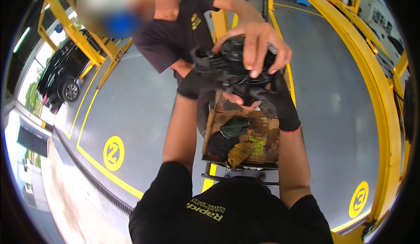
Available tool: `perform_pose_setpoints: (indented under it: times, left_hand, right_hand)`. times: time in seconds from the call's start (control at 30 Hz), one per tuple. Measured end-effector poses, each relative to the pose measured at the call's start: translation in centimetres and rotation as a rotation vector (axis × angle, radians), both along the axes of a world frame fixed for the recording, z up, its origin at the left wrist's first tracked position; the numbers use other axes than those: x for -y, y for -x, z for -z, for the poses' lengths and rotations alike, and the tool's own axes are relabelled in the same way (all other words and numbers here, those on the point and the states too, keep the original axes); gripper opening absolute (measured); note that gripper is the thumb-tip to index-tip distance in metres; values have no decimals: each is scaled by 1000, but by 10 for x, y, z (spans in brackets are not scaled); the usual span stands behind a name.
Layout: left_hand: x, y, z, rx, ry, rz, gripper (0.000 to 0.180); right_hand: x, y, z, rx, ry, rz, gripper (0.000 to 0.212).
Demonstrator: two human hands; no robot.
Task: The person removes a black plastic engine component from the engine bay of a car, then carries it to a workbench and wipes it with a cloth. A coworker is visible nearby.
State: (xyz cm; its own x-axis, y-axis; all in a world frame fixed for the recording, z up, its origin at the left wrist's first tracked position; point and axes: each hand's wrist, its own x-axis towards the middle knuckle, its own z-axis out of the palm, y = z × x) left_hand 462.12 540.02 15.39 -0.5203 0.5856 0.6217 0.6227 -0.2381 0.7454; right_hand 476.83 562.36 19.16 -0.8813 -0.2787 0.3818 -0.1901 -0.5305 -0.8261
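Observation:
A bulky black car part point(232, 75), with a rounded body and jutting pieces, is held up over a wooden-topped cart. My left hand point(194, 83), in a black glove, grips its left side. On the right side, my right hand point(283, 106), gloved in black too, has hold of it; the dark fingers partly blend into the part. A co-worker facing me grasps the same part with bare hands: one hand point(260, 47) spreads over its top, and fingers of another point(240, 100) show beneath it. The part's exact kind is unclear.
Below, the cart point(269, 134) bears a green cloth point(235, 127), a dark cloth point(221, 145) and a yellow-brown cloth point(240, 153). Yellow lift posts stand at left point(72, 25) and right point(385, 134). A black car point(65, 75) is parked far left.

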Motion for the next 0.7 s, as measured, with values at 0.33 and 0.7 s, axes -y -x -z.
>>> perform_pose_setpoints:
  times: [0.33,0.7]
  left_hand:
    - [10,33,6,-8,108,-111,74]
    - [-15,2,46,120,10,-7,76]
  right_hand:
    - [33,13,16,-424,-178,896,71]
    - [-11,34,78,-136,-167,448,81]
